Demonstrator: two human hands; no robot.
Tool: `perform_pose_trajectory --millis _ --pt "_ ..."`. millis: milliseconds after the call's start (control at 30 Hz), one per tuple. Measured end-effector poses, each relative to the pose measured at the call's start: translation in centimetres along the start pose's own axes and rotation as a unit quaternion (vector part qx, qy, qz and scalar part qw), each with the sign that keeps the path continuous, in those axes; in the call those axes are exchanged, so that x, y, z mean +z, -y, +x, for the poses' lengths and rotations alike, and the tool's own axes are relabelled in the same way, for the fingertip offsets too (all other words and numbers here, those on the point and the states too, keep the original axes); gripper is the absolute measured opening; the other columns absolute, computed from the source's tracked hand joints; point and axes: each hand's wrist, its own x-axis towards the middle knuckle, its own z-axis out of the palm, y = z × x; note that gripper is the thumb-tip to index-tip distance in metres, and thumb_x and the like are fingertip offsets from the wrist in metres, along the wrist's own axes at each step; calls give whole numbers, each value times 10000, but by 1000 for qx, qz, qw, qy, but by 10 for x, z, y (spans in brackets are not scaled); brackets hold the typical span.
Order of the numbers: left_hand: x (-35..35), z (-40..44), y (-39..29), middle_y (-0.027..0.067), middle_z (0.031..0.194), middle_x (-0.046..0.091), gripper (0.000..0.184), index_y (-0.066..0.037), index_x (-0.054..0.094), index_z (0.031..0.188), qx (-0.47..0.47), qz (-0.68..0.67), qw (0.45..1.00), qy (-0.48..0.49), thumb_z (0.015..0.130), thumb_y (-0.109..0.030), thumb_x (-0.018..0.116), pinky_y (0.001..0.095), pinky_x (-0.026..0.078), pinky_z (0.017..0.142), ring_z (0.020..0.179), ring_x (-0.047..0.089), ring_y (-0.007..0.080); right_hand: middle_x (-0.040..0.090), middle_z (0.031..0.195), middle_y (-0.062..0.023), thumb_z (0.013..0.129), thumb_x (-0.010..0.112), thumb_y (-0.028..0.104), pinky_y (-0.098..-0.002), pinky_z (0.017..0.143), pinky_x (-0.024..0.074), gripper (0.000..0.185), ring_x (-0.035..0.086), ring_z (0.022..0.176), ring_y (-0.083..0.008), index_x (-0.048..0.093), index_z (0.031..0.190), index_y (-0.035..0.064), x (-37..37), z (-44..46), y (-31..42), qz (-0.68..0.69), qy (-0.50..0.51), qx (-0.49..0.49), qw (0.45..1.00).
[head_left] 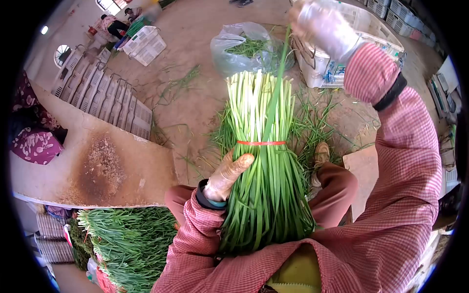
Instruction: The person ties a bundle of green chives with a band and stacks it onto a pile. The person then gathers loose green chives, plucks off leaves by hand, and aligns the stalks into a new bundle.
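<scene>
Checked jacket (pixel 371 234), banded bundle (pixel 266 180), table edge (pixel 169 168), wide floor (pixel 188 44)

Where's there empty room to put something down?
Bare floor shows between the far white crate and the plastic bag. The tan tabletop is mostly free between its brown stain and its right edge. It's crowded around the green bundle, where loose leaves litter the floor.

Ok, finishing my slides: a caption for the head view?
Left hand holds a red-banded bundle of green stalks; one long leaf runs up to the raised right hand.
</scene>
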Motion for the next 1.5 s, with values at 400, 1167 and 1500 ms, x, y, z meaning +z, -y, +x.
perform_pose_trajectory --millis 400,1167,1500 --pt "-8 -3 -1 59 1094 539 586 -58 410 1222 -21 -107 993 -33 742 -255 682 330 466 813 942 545 165 629 805 -67 745 653 106 -273 602 485 148 586 689 -151 602 818 -13 -11 -115 134 651 299 271 643" --pt "25 -32 15 101 1040 560 542 -25 374 1186 58 -47 991 -109 738 -57 677 284 460 814 905 558 146 541 1034 -81 646 689 93 -352 841 419 332 490 1006 -254 589 963 108 -54 -62 96 291 -67 22 954" --pt "47 -29 14 64 981 572 481 -8 420 1108 113 48 983 -136 721 -66 698 237 459 780 847 549 105 404 1284 -110 675 685 315 -396 944 345 445 381 1164 -335 594 1035 68 -55 -27 41 51 -176 151 971"
